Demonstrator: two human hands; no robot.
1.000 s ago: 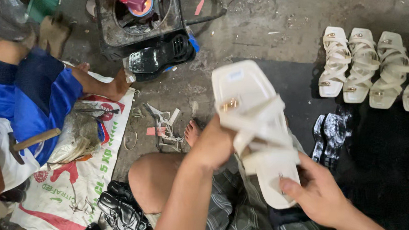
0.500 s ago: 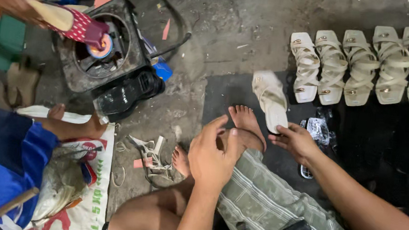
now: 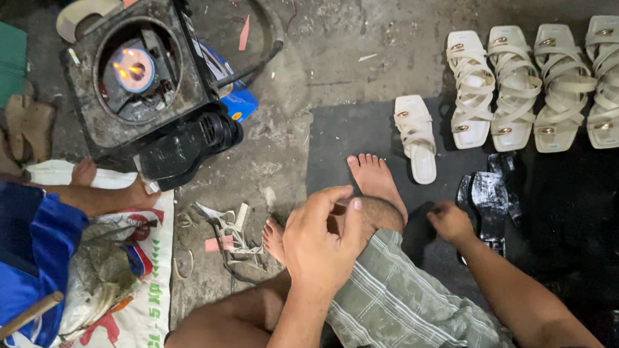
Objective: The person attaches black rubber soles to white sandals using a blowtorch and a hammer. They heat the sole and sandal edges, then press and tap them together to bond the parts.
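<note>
A glossy black sole [image 3: 490,203] lies on the dark mat [image 3: 356,137], just below the row of cream sandals. The right hand [image 3: 451,222] is at the sole's lower left edge, knuckles up and fingers curled under; whether they grip the sole or only touch it cannot be told, since the fingertips are hidden beneath the hand. More black pieces lie under and around the sole, but they merge with the dark mat and are hard to separate.

The left hand [image 3: 321,243] rests on the person's own bent knee, fingers spread loosely over it and holding nothing. The bare foot [image 3: 375,179] points up from under that hand onto the mat.

Just beyond the toes lies a single cream sandal [image 3: 417,137], apart from the others. To its right a row of cream strappy sandals [image 3: 537,85] with small gold buckles stands side by side; the last one is cut off by the right edge.

Left of the mat on the concrete floor [image 3: 319,57] stands a square black burner [image 3: 137,72] with a small flame in its round opening. Near it sits another person in blue shorts [image 3: 13,246], mostly out of frame, a bare foot on a printed white sack [image 3: 144,308]. Loose strap scraps [image 3: 227,234] lie between the two people.
</note>
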